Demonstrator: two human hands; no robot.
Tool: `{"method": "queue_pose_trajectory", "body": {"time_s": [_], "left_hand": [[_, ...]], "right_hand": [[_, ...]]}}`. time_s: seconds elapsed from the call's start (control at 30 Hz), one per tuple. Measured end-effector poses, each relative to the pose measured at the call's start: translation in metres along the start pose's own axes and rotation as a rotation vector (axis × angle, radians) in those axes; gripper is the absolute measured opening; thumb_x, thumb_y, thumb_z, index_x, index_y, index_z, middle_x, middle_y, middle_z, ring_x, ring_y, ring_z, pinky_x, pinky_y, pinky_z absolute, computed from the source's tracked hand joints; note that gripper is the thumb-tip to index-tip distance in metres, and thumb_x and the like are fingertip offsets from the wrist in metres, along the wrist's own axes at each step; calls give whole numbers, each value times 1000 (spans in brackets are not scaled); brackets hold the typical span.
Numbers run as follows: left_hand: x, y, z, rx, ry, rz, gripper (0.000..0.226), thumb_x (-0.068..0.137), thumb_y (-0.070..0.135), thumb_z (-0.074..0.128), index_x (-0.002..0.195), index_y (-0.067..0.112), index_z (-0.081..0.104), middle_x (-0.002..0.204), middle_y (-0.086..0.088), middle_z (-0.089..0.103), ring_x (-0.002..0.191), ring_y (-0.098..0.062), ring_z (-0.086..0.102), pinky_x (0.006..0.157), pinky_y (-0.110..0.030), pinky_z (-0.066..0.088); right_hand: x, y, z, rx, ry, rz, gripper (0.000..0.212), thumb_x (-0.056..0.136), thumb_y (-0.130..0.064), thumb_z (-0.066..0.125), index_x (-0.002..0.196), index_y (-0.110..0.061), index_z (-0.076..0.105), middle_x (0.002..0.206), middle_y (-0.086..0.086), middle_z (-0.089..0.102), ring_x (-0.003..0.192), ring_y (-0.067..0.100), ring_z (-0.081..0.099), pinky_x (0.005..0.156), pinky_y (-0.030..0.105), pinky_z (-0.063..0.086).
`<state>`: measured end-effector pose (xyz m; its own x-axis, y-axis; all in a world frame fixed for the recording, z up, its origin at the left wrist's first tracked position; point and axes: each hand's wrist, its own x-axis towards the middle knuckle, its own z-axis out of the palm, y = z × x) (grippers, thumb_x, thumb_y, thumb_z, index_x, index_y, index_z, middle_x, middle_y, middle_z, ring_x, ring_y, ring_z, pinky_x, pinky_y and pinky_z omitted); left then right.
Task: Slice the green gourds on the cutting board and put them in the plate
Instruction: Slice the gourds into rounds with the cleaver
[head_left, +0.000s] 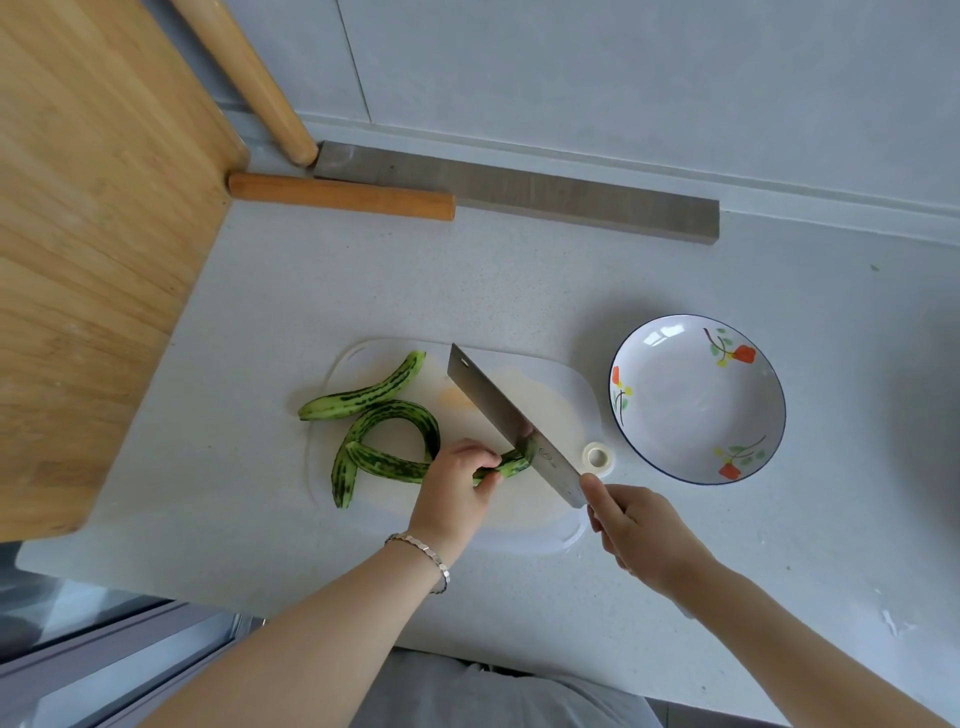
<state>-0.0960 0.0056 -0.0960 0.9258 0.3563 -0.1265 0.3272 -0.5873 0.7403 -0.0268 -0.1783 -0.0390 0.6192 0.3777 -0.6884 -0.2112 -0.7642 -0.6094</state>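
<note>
On the pale desk (519, 291) lies a white cutting board (561, 395) with three striped green gourds on its left part; one gourd (363, 397) lies farthest, its left end past the board's edge; a curved gourd (402, 418) arches nearer; the third gourd (389, 463) lies across it, running rightward. The left hand (457, 491) holds this third gourd down near its right end, fingers (483, 460) curled over it and gripping. The right hand (641, 535) has its fingers closed round the handle of a cleaver (498, 410); the blade slants to the far left, its edge at the gourd's right tip. A small roll of tape (597, 457) sits on the board's right edge; the flowered plate (696, 405) stands just right of the board, holding no slices.
</note>
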Motion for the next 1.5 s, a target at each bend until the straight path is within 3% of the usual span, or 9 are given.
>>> {"method": "queue_pose_trajectory", "body": {"time_s": [0.1, 0.27, 0.37, 0.53, 0.87, 1.07, 1.27, 1.5], "left_hand": [[2, 1, -1, -2, 10, -13, 14, 74, -5, 72, 87, -3, 72, 88, -12, 69, 84, -21, 63, 74, -8, 39], [1, 1, -1, -22, 7, -51, 14, 77, -3, 70, 91, -3, 72, 94, -12, 68, 88, -21, 63, 76, -11, 40], [0, 4, -3, -12, 19, -36, 15, 77, -4, 70, 92, -4, 72, 92, -12, 69, 86, -17, 59, 76, -11, 39], [-2, 3, 0, 9, 44, -30, 15, 74, -5, 72, 88, -3, 72, 86, -12, 67, 82, -22, 60, 75, -26, 47], [0, 1, 1, -13, 50, -76, 13, 76, -2, 71, 88, -2, 72, 87, -10, 68, 86, -19, 58, 74, -12, 37], [1, 1, 1, -8, 54, -69, 13, 77, -2, 70, 89, -2, 72, 88, -11, 68, 86, -21, 60, 76, -17, 41], [0, 1, 0, -11, 52, -63, 12, 74, -4, 72, 86, -2, 73, 84, -10, 68, 80, -20, 61, 70, -11, 38], [0, 3, 0, -9, 53, -70, 12, 75, -2, 72, 87, -2, 73, 85, -10, 68, 82, -21, 61, 73, -17, 42]], "right_hand": [[1, -2, 0, -104, -6, -29, 51, 90, -57, 36, 67, -11, 40, 56, 3, 34, 51, 16, 28, 56, 30, 27], [7, -5, 8, -180, 18, -23, 50, 93, -53, 36, 68, -10, 39, 60, 4, 37, 54, 16, 29, 55, 28, 26], [10, -1, 15, -99, 19, -7, 51, 92, -54, 35, 67, -10, 39, 56, 2, 35, 49, 14, 27, 54, 26, 26], [7, 3, 6, 46, 5, 42, 52, 91, -55, 37, 60, -14, 40, 41, -8, 34, 37, 7, 26, 47, 24, 25], [-4, -7, 1, -106, -17, -20, 50, 91, -55, 36, 67, -11, 41, 59, 5, 36, 54, 18, 30, 57, 29, 27], [-4, -13, 2, -185, 14, -47, 49, 93, -52, 37, 67, -10, 39, 62, 6, 37, 55, 16, 29, 54, 27, 26], [-4, -9, 3, -87, -14, -4, 52, 88, -58, 35, 68, -11, 42, 57, 3, 37, 53, 18, 31, 56, 29, 29], [-3, -12, 6, -182, 16, -33, 50, 92, -53, 37, 63, -12, 34, 58, 2, 34, 52, 14, 27, 51, 26, 25]]}}
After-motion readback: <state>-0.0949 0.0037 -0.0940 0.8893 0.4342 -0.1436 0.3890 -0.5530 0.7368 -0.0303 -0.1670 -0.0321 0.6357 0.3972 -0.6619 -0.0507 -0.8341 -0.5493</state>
